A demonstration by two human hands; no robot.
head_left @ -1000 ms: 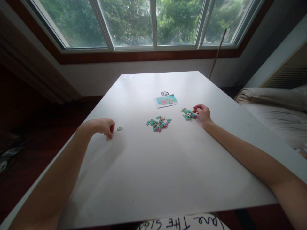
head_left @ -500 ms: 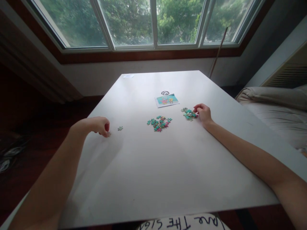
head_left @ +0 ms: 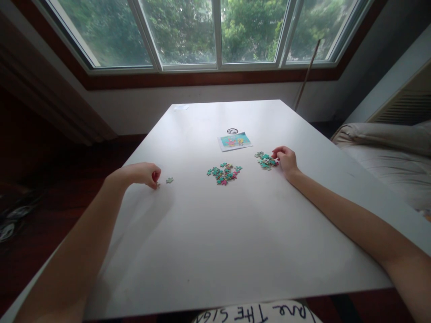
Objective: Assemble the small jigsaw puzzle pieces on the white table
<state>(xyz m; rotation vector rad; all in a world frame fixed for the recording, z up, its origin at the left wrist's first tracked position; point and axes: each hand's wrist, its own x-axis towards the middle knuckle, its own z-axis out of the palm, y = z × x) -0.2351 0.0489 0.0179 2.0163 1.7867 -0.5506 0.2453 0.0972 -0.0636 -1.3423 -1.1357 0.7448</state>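
Note:
My left hand (head_left: 148, 174) is pinched closed around a small pale jigsaw piece (head_left: 158, 185) at the left side of the white table (head_left: 208, 242). Just right of it lies a single greenish jigsaw piece (head_left: 169, 180). My right hand (head_left: 285, 159) rests at the right edge of a small pile of jigsaw pieces (head_left: 266, 160), its curled fingers touching the pile; whether they grip a piece is hidden. Between the hands lies a larger pile of green, pink and yellow jigsaw pieces (head_left: 224, 174).
Behind the piles lies a picture card (head_left: 235, 141) with pink and yellow figures on blue-green. A dark-rimmed round item (head_left: 232, 131) sits beyond it. A pale sheet (head_left: 181, 107) lies at the far left corner. A beige sofa (head_left: 380, 143) stands to the right, a window ahead.
My left hand has moved slightly right and away from me with the pale piece, closer to the single greenish piece. My right hand has stayed by its pile.

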